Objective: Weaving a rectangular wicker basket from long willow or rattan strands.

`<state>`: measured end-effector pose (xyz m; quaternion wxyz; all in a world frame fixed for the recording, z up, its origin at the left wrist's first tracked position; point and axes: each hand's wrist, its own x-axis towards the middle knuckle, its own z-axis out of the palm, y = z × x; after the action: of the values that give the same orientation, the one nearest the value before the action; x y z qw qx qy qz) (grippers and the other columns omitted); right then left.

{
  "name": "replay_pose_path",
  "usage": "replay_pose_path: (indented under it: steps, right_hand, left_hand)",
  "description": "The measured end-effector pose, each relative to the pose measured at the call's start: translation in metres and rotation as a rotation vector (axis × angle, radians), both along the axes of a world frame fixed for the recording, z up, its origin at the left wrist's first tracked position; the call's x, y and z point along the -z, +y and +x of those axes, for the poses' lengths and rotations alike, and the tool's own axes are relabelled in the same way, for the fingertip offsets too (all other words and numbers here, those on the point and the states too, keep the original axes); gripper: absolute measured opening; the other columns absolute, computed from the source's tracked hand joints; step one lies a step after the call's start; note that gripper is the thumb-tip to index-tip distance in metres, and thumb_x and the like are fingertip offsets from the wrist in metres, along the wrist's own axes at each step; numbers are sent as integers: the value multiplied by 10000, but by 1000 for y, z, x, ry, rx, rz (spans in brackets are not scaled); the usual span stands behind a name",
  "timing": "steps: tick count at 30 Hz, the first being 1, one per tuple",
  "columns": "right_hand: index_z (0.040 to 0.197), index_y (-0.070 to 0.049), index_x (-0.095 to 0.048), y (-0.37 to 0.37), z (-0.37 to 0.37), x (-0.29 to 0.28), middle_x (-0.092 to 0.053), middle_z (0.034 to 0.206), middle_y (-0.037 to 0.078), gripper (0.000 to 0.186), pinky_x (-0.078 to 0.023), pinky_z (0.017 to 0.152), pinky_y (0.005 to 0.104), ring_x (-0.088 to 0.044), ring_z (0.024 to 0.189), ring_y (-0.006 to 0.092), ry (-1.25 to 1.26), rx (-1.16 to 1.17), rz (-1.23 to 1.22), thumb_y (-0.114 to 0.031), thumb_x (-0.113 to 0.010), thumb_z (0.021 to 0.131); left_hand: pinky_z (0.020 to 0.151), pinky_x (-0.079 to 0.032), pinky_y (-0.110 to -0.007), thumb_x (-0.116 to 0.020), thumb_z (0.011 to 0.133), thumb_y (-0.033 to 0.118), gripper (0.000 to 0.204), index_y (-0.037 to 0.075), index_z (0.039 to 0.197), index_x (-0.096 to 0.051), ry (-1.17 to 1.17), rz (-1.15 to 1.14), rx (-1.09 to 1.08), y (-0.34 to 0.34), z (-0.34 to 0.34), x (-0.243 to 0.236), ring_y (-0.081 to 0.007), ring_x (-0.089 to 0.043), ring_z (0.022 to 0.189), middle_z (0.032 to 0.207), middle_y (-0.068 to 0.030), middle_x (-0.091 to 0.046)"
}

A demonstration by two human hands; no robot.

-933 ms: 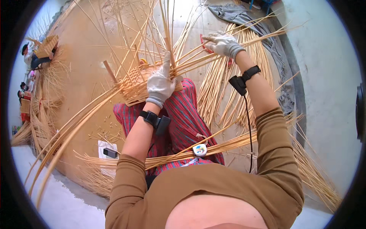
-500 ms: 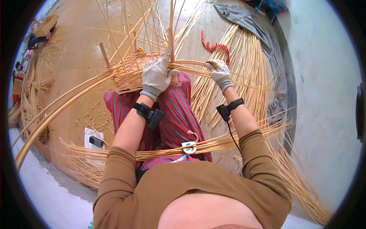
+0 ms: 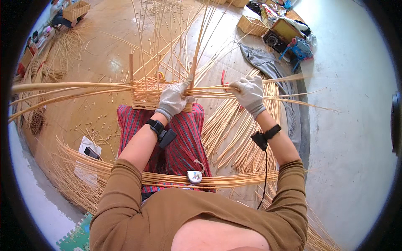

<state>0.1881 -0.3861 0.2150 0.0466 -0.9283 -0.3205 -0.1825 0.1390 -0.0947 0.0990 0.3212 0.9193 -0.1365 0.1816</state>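
Note:
On my knees rests a partly woven wicker basket [image 3: 144,98] with thin upright stakes and thick corner sticks. My left hand [image 3: 172,100], in a pale glove, is closed around its near right corner, fingers against the corner stick [image 3: 193,72]. My right hand [image 3: 250,92], also gloved, pinches wicker strands [image 3: 212,88] that run rightward from that corner; exactly how many it grips is hidden. Other loose strand ends [image 3: 301,98] stick out past this hand. Long rods [image 3: 71,86] extend leftward from the basket's other side.
A bundle of rods [image 3: 228,180] and a white tape measure [image 3: 194,177] lie across my lap. More rods [image 3: 234,138] cover the floor at right, beside a grey cloth [image 3: 268,62]. Another basket [image 3: 252,26] and a blue stool [image 3: 298,51] stand far right. Someone sits far left.
My right hand has moved outward along the strands, farther from the basket corner. The basket has turned, and the long rods at left have swung up. My left hand stays at the corner.

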Motion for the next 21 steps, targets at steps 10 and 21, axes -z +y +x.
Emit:
replay_pose_path:
  steps: [10, 21]
  right_hand:
    - [1166, -106, -674, 181, 13, -33, -697, 1149, 63, 319, -449, 1074, 331, -618, 1159, 209, -720, -1198, -442, -262, -612, 895]
    - [1167, 3, -630, 152, 51, 84, -705, 1031, 207, 776, -534, 843, 397, -687, 951, 305, 942, 98, 659, -669, -717, 791]
  left_hand:
    - [999, -477, -463, -548, 960, 391, 462, 168, 1362, -590, -204, 292, -255, -9, 4, 19, -330, -648, 1099, 1202, -147, -687]
    - [827, -564, -325, -468, 1082, 295, 310, 26, 1200, -568, 293, -1426, -323, 46, -28, -38, -193, -697, 914, 873, -72, -709]
